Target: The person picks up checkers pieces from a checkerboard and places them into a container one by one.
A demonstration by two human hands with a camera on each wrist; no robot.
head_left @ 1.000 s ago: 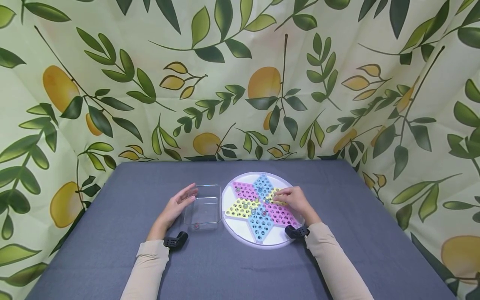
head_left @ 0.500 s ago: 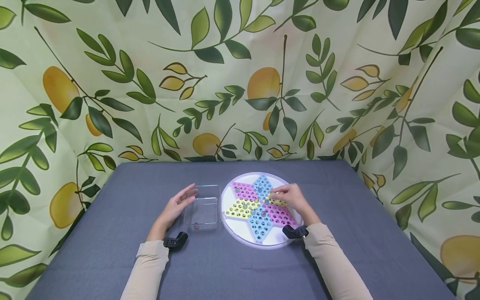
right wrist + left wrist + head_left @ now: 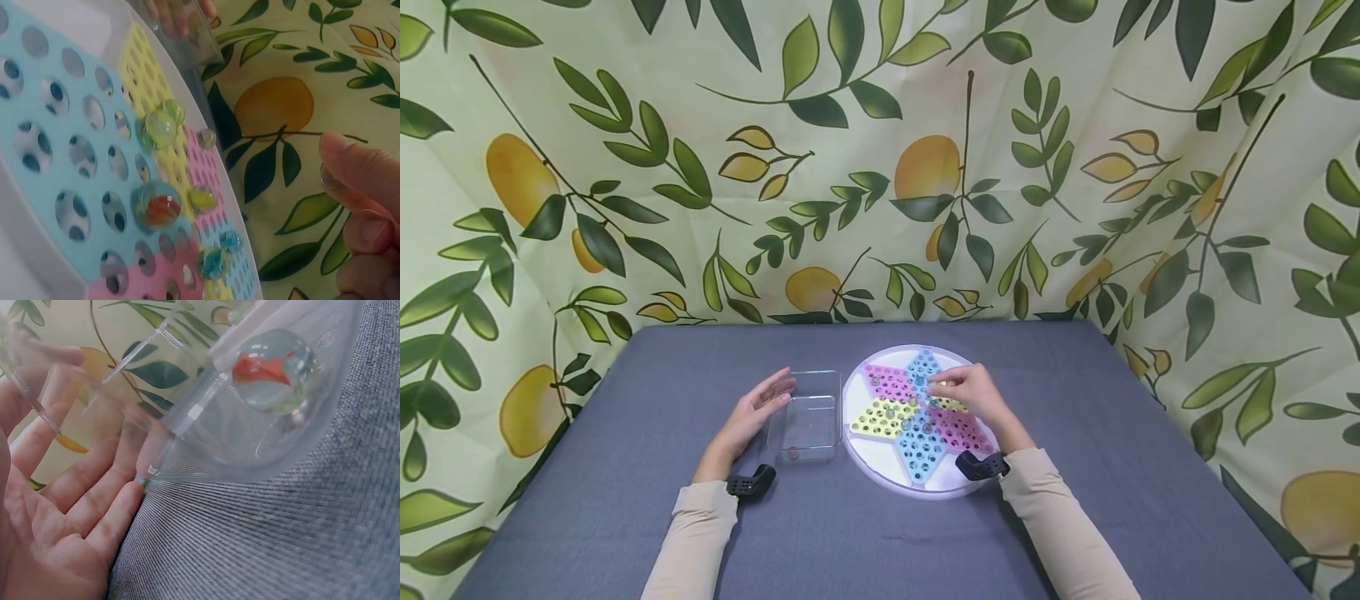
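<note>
One marble (image 3: 327, 179) sits pinched in the right hand (image 3: 976, 392) — best lowered slowly over the game board (image 3: 880, 460); the left hand (image 3: 749, 418), fingers relaxed, rests at the clear box (image 3: 814, 427).

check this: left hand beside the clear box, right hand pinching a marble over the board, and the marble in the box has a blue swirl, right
Only the colour is wrong: the marble in the clear box has an orange-red swirl, as the left wrist view shows; the rest stands.

head: above, forward-down, far | wrists: low, forward, close | head/right share: board (image 3: 880, 456)
</note>
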